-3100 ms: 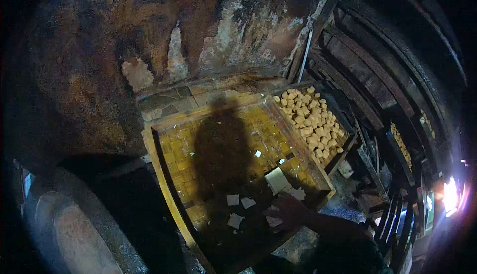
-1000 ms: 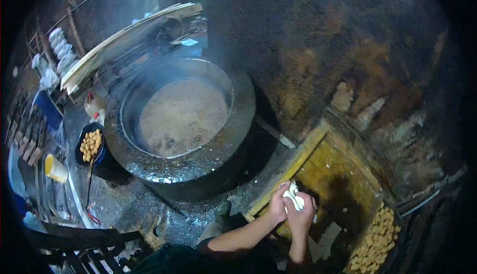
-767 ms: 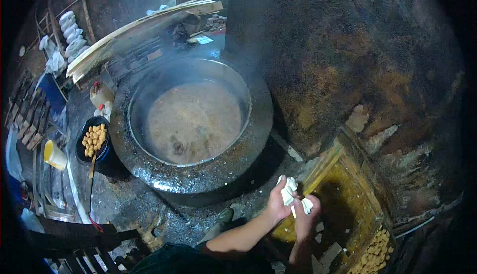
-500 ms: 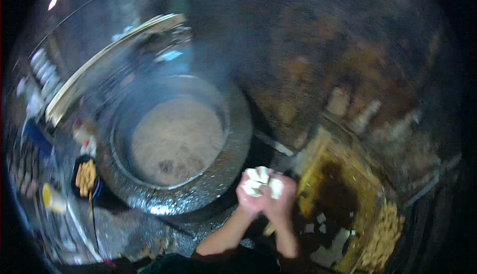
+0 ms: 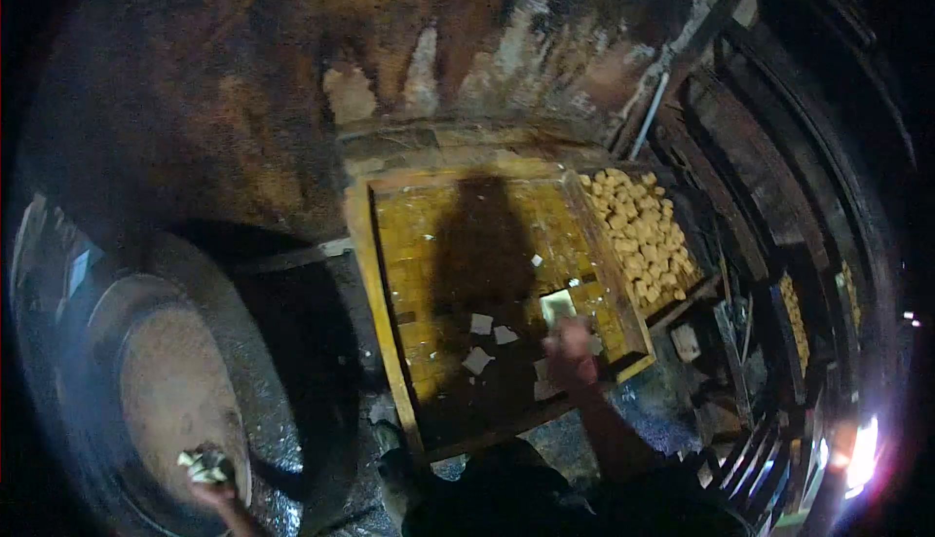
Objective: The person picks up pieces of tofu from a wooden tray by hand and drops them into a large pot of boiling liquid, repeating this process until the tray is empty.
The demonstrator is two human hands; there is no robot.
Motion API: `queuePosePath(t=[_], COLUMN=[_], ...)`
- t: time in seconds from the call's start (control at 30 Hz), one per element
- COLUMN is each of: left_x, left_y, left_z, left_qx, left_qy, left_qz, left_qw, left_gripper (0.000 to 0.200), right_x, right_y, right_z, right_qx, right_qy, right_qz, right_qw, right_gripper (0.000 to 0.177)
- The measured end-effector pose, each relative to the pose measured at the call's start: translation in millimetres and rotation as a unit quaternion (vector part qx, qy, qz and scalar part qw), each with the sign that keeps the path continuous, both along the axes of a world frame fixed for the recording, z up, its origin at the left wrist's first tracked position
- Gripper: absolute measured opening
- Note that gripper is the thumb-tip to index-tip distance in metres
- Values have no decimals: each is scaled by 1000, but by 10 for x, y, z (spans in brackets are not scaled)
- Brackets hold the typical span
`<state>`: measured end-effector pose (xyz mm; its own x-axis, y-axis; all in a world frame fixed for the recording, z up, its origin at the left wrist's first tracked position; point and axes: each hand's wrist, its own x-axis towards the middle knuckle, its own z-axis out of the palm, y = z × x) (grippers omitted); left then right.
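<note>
My left hand is at the lower left, over the near edge of the round vat, holding several white pieces. The vat contains a brownish, bubbly surface. My right hand reaches over the wooden-framed yellow woven tray. Its blurred fingers touch or nearly touch a pale square piece lying there; their grip is unclear. More white pieces lie loose on the tray, partly in a dark shadow.
A heap of golden-brown pieces adjoins the tray's right side. Wooden slats and a bright light are at the lower right. A stained wall rises behind, with a pale pipe at upper right.
The view has swung right toward the tray. My hands, earlier together around white pieces, are now apart: the left over the vat with pieces, the right over the tray.
</note>
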<state>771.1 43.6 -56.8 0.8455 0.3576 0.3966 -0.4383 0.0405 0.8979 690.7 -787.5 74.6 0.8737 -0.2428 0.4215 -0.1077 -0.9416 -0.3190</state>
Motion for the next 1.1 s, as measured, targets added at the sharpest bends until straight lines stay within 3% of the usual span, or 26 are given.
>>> queuePosePath(t=[0.03, 0.07, 0.1, 0.13, 0.17, 0.23, 0.27, 0.33, 0.37, 0.4, 0.43, 0.47, 0.57, 0.6, 0.63, 0.67, 0.7, 0.73, 0.8, 0.87, 0.9, 0.93, 0.97, 1.0, 1.07, 1.1], left_x=[-40, -124, -46, -236, -320, -374, -383, -368, -309, -202, -134, -99, -224, -282, -329, -382, -498, -478, -443, -372, -370, -282, -282, -295, -299, -306], left_y=[428, 768, 810, 119, 104, 169, 164, 23, -54, -186, -537, -1245, -3603, -4215, -4754, -5285, -5882, -6130, -6640, -6821, -6960, -6957, -6933, -6884, -6663, -6579], left_z=[142, 143, 134, 607, 611, 473, 382, 213, 98, -93, 36, 301, 1597, 1870, 2047, 2110, 2308, 2226, 2136, 1421, 1764, 1788, 1820, 1855, 1434, 1278], left_qx=[-357, -278, -295, -100, -68, 42, 110, 265, 398, 582, 447, 285, 176, 210, 131, -2, -65, -237, -406, -475, -448, -414, -428, -442, -393, -346], left_qy=[247, 343, 367, 386, 417, 442, 442, 390, 282, -12, 170, 342, 211, 188, 184, 223, 280, 376, 442, 364, 380, 383, 412, 441, 434, 429], left_qz=[6, 44, 44, 159, 181, 168, 158, 143, 130, 141, 128, 108, 12, -25, -138, -236, -253, -376, -455, -475, -411, -455, -418, -377, -379, -382], left_qw=[901, 896, 881, 903, 888, 880, 876, 870, 863, 801, 869, 889, 961, 959, 964, 946, 924, 813, 658, 645, 697, 689, 687, 684, 716, 742], left_gripper=[58, 63, 76, 59, 58, 55, 54, 52, 51, 50, 54, 62, 53, 51, 48, 43, 47, 46, 44, 42, 39, 37, 33, 29, 25, 23], right_x=[-166, -271, -495, -719, -858, -632, -487, -661, -714, -703, -655, -607, -622, -648, -649, -588, -469, -331, -228, -1, 24, 61, 108, 174, 374, 511], right_y=[-366, -643, -951, -1289, -1474, -880, -528, -923, -1074, -995, -799, -727, -1017, -1028, -956, -896, -729, -527, -264, 13, 18, 9, -21, -137, -545, -828], right_z=[87, 192, -40, -514, -793, -194, 172, -476, -707, -514, -109, 153, 68, 51, 47, 86, 495, 863, 111, 754, 807, 836, 842, 815, 585, 395], right_qx=[15, 32, 29, -204, -422, -21, 145, 95, 42, 48, 143, 235, 349, 353, 499, 630, 606, 582, 725, 374, 377, 282, 183, 308, 304, 203], right_qy=[72, 140, 142, 205, 258, 275, 221, 191, 158, 150, 167, 182, 225, 219, 182, 140, 168, 195, 17, 175, 171, 89, 7, 94, 79, 41], right_qz=[-49, -98, -109, -56, 5, -125, -205, -157, -112, -114, -135, -150, -136, -132, -141, -145, -102, -62, 153, 149, 151, 154, 155, 119, 78, 125], right_qw=[996, 985, 983, 956, 869, 953, 943, 964, 980, 981, 966, 943, 900, 900, 836, 750, 771, 787, 671, 899, 898, 943, 971, 939, 946, 970], right_gripper=[35, 37, 37, 39, 42, 43, 44, 46, 48, 48, 49, 52, 59, 59, 59, 58, 54, 51, 39, 39, 39, 39, 40, 43, 44, 44])
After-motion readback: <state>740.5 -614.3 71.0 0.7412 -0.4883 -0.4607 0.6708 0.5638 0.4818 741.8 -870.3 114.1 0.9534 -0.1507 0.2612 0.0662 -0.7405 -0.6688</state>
